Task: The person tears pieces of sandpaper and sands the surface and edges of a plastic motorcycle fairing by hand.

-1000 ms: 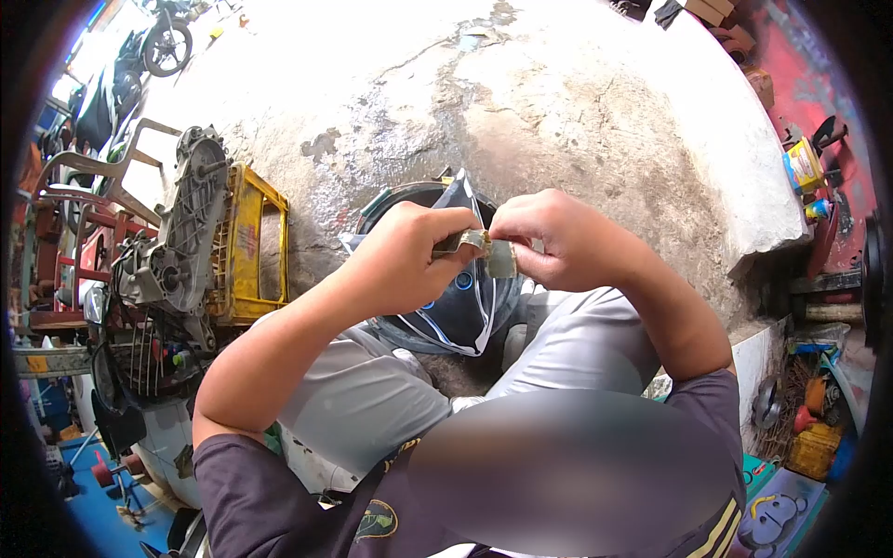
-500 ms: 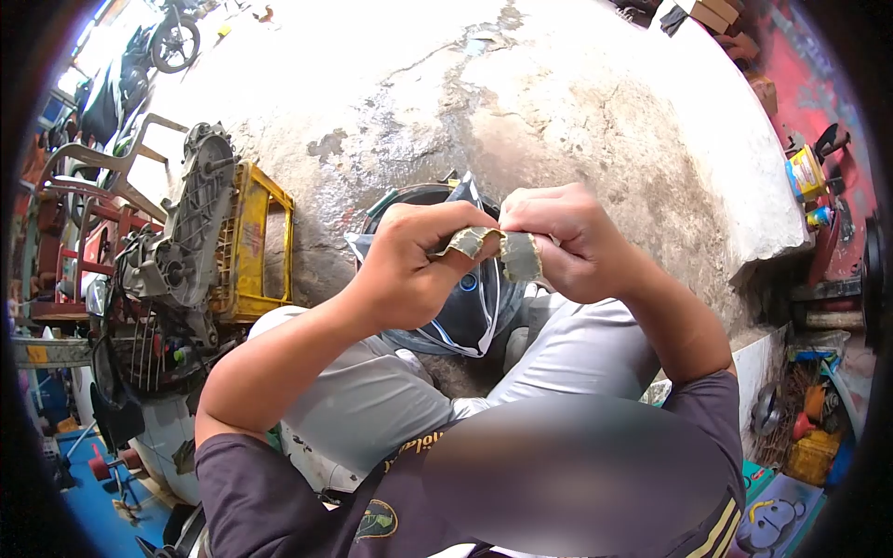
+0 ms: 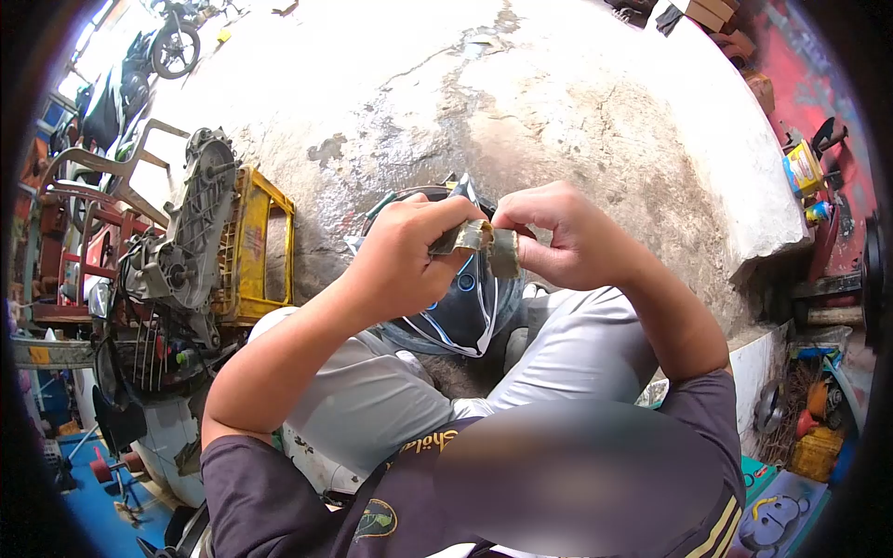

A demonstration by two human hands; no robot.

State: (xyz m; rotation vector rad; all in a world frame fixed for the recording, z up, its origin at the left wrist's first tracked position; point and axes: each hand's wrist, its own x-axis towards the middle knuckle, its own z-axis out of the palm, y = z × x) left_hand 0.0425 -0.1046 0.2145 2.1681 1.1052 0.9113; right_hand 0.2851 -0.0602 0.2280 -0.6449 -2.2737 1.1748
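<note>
Between my two hands is a worn grey-green strip [image 3: 505, 254] with pale, ragged edges, which looks like sandpaper. My left hand [image 3: 406, 253] is closed on its left part, thumb and fingers pinching it. The fingers of my right hand [image 3: 569, 238] pinch its right part. Whether the two parts are still joined is hard to tell. Beneath my hands, between my knees, stands a round dark tub [image 3: 507, 325]. A glossy black panel [image 3: 462, 312] with white edges and blue ring marks lies in it, partly hidden by my hands.
On my left stand a yellow crate [image 3: 251, 246] and a grey metal engine casing [image 3: 197, 223]. A plastic chair [image 3: 112, 167] and a motorcycle wheel [image 3: 175, 48] are further off. The concrete floor [image 3: 558, 112] is partly wet. To my right are a white ledge [image 3: 758, 223] and several tools.
Both hands have shifted slightly left with the strip. My right fingers have loosened into a lighter pinch, and the strip's right part has turned and shows narrower.
</note>
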